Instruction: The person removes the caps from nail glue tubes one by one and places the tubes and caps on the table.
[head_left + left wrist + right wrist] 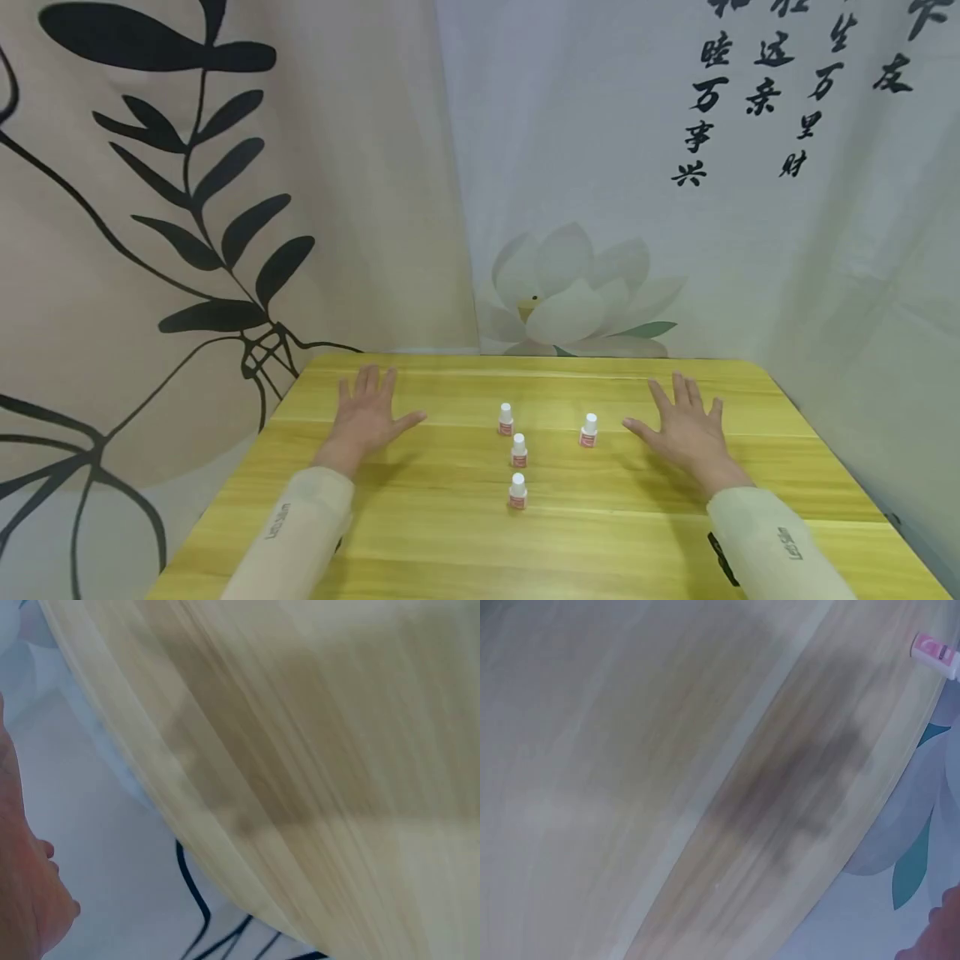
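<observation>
Several small white bottles with pink-and-white labels stand upright on the wooden table. Three form a rough line near the middle: a far bottle (pixel 506 420), a middle bottle (pixel 519 451) and a near bottle (pixel 518 492). Apart from them, to the right, stands another bottle (pixel 588 431). My left hand (pixel 363 417) is spread over the table's left side, fingers straight, holding nothing. On the other side my right hand (pixel 686 429) has its fingers spread too, nearest the right bottle but not touching it. A label and part of a bottle (pixel 932 652) show in the right wrist view.
The yellow wood-grain table (pixel 420 542) has rounded far corners. Behind it hangs a pale curtain (pixel 375 167) with dark leaf prints, a lotus and black writing. Both hands cast shadows on the tabletop.
</observation>
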Tool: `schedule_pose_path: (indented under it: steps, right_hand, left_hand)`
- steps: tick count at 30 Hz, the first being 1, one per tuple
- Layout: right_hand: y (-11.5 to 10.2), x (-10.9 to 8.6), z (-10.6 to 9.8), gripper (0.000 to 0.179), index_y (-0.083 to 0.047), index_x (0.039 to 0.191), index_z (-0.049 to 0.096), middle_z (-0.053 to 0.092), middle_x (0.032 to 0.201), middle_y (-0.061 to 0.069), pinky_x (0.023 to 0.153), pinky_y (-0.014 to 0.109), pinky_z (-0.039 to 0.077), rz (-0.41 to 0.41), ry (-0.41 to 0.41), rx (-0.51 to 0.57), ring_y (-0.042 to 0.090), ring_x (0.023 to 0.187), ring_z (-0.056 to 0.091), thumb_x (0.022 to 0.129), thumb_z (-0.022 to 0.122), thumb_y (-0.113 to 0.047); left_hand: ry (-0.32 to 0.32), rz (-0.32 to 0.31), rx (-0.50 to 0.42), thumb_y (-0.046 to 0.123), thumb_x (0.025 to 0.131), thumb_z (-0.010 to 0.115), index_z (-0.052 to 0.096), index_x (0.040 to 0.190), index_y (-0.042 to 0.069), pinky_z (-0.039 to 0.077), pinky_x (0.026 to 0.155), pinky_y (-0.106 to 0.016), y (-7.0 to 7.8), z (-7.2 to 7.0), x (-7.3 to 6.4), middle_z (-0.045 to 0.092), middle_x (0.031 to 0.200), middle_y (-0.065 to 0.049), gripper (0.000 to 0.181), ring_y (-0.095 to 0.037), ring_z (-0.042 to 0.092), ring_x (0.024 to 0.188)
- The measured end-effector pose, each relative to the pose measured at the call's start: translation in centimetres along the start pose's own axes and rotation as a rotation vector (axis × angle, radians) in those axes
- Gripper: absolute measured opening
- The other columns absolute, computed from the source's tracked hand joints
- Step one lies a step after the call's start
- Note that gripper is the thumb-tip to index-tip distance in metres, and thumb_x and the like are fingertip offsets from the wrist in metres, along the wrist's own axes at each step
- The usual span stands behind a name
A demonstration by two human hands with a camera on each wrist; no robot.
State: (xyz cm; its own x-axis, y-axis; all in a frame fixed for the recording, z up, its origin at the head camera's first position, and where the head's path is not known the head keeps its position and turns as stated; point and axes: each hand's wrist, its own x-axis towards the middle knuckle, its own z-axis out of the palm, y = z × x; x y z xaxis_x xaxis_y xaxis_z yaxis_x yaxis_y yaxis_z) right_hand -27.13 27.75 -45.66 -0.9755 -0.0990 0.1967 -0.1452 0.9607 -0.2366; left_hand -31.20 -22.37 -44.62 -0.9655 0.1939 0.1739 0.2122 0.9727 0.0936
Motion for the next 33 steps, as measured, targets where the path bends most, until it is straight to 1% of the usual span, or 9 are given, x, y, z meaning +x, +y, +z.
schedule_pose_path:
  steps: [6, 12, 16, 19, 25, 29, 33]
  right_hand:
    - [-0.4, 0.2, 0.1, 0.095, -0.004, 0.155, 0.027, 0.006, 0.158, 0.035, 0.101, 0.079, -0.003, -0.008, 0.004, 0.018, 0.054, 0.143, 0.005, 0.092, 0.044, -0.073]
    - [-1.0, 0.4, 0.1, 0.094, -0.004, 0.155, 0.026, 0.008, 0.158, 0.033, 0.102, 0.079, 0.0, -0.016, 0.012, 0.024, 0.054, 0.142, 0.008, 0.092, 0.044, -0.072]
    - [-1.4, 0.6, 0.1, 0.093, -0.004, 0.155, 0.027, 0.01, 0.158, 0.033, 0.101, 0.079, 0.003, -0.024, 0.017, 0.038, 0.054, 0.142, 0.009, 0.093, 0.043, -0.072]
    - [-1.7, 0.7, 0.1, 0.093, -0.005, 0.155, 0.027, 0.009, 0.158, 0.032, 0.102, 0.079, 0.003, -0.025, 0.013, 0.052, 0.053, 0.142, 0.008, 0.093, 0.044, -0.072]
    - [-2.2, 0.7, 0.0, 0.09, -0.005, 0.154, 0.028, 0.01, 0.158, 0.031, 0.103, 0.078, 0.005, -0.027, 0.012, 0.084, 0.053, 0.142, 0.01, 0.094, 0.045, -0.069]
    - [-2.7, 0.6, -0.1, 0.088, -0.004, 0.154, 0.029, 0.011, 0.158, 0.031, 0.104, 0.077, 0.006, -0.033, 0.009, 0.112, 0.054, 0.142, 0.01, 0.095, 0.046, -0.067]
    - [-3.1, 0.6, -0.2, 0.087, -0.005, 0.154, 0.03, 0.012, 0.158, 0.031, 0.105, 0.076, 0.007, -0.038, 0.011, 0.124, 0.054, 0.142, 0.012, 0.095, 0.046, -0.067]
  left_hand:
    - [-0.011, 0.03, -0.023, 0.078, 0.087, 0.046, 0.018, 0.158, 0.007, 0.001, 0.112, -0.068, 1.8, -0.3, 0.9, 0.014, 0.159, -0.028, 0.105, -0.044, 0.007, 0.147]
    - [0.004, 0.069, -0.023, 0.079, 0.086, 0.046, 0.02, 0.158, 0.008, 0.005, 0.113, -0.066, 3.6, -0.8, 1.6, 0.017, 0.16, -0.025, 0.104, -0.042, 0.01, 0.147]
    - [0.007, 0.078, -0.005, 0.079, 0.086, 0.045, 0.02, 0.158, 0.01, 0.006, 0.114, -0.064, 4.7, -1.1, 2.0, 0.017, 0.161, -0.023, 0.103, -0.04, 0.011, 0.148]
    - [-0.003, 0.074, -0.003, 0.079, 0.086, 0.045, 0.019, 0.159, 0.012, 0.006, 0.115, -0.063, 5.5, -1.3, 2.3, 0.016, 0.161, -0.022, 0.102, -0.039, 0.01, 0.149]
    - [-0.024, 0.088, -0.006, 0.08, 0.087, 0.042, 0.02, 0.158, 0.012, 0.007, 0.115, -0.062, 6.9, -1.7, 2.7, 0.015, 0.162, -0.021, 0.101, -0.038, 0.009, 0.149]
    - [-0.023, 0.108, -0.028, 0.08, 0.087, 0.042, 0.021, 0.158, 0.011, 0.008, 0.115, -0.062, 7.9, -2.0, 2.8, 0.017, 0.161, -0.022, 0.101, -0.039, 0.012, 0.148]
    - [-0.016, 0.126, -0.068, 0.078, 0.088, 0.044, 0.021, 0.158, 0.012, 0.009, 0.115, -0.062, 9.0, -2.4, 2.9, 0.021, 0.16, -0.021, 0.099, -0.039, 0.016, 0.147]
